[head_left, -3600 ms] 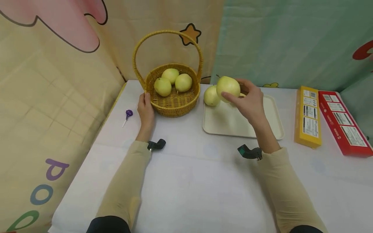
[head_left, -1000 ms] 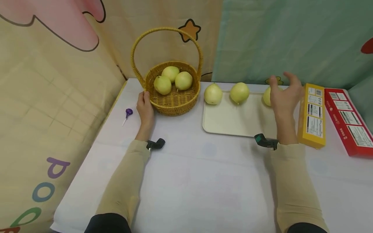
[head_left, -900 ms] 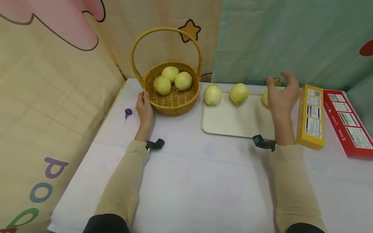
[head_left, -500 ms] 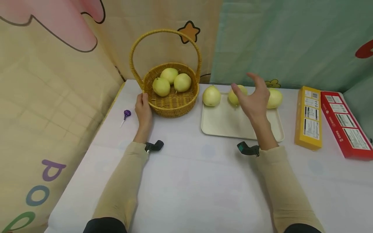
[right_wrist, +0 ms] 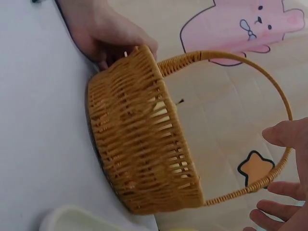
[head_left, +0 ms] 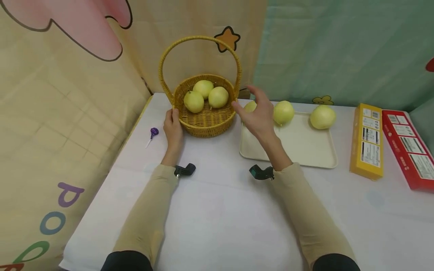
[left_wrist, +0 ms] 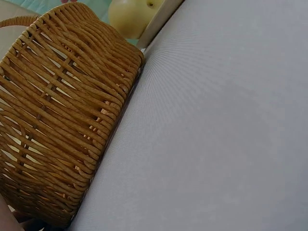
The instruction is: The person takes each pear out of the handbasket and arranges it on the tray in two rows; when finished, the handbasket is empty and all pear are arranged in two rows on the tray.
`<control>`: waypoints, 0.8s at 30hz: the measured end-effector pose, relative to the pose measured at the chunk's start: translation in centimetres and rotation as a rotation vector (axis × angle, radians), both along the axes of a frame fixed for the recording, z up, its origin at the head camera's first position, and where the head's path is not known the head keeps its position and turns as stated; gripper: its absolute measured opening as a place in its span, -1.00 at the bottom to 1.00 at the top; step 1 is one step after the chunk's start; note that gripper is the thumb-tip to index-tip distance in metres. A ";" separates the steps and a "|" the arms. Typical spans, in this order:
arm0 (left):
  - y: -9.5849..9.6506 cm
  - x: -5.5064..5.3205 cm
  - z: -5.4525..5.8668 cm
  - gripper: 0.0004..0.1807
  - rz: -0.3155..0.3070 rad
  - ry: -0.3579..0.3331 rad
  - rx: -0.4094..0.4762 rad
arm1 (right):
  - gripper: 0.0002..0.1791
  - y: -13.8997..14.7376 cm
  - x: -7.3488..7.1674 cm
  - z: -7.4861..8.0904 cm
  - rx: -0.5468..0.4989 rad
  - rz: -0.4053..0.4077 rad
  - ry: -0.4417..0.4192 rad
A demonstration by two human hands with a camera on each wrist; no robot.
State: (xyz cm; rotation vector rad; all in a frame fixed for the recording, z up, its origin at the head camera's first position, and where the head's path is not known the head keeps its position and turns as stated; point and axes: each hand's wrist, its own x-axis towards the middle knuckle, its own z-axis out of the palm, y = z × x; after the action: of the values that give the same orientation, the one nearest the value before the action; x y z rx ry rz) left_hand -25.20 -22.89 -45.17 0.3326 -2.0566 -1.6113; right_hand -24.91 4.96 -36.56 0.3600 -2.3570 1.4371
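A brown wicker basket [head_left: 205,131] with a tall arched handle stands at the back of the table, and three pale yellow-green pears [head_left: 203,89] lie in it. My left hand [head_left: 174,130] grips the basket's left side, thumb near the rim; the right wrist view shows this hand [right_wrist: 108,33] at the wicker edge. My right hand [head_left: 260,117] is beside the basket's right side, thumb and fingers spread apart, holding nothing. Close by the handle in the right wrist view are its fingers [right_wrist: 284,190]. Behind it, a pear [head_left: 250,106] is partly hidden.
A cream tray [head_left: 305,152] right of the basket bears that pear, a middle pear [head_left: 283,113] and a right-hand pear [head_left: 323,117]. Farther right lie a yellow box [head_left: 367,141] and a red box [head_left: 408,146]. A purple lollipop [head_left: 154,132] lies left of my left hand.
My right hand held a pear over the tray, let it go there, and has moved left from the tray's right end to the basket. My left hand has stayed on the basket.
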 end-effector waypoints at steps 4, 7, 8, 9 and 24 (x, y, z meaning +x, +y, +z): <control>0.0 -0.1 -0.1 -0.46 0.005 0.006 -0.006 | -0.30 -2.4 -0.3 0.0 0.004 0.061 0.000; 0.1 -0.1 -0.1 -0.46 0.014 0.007 -0.009 | -0.30 -3.9 -0.9 -0.1 0.006 0.093 -0.017; 0.1 -0.2 -0.1 -0.47 0.018 0.008 -0.010 | -0.30 -4.4 -1.1 -0.1 0.003 0.103 -0.024; 0.1 -0.2 -0.1 -0.48 0.021 0.011 -0.011 | -0.29 -4.9 -1.3 -0.1 0.003 0.109 -0.033; 0.0 -0.1 0.0 -0.49 0.010 0.016 -0.010 | -0.23 -7.9 -5.5 -0.6 0.066 0.031 -0.176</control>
State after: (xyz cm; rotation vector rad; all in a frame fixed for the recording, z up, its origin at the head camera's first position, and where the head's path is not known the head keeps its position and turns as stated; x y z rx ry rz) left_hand -25.29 -22.85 -45.20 0.3254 -2.0467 -1.5926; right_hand -30.36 -2.95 -37.12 0.3001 -2.5536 1.4615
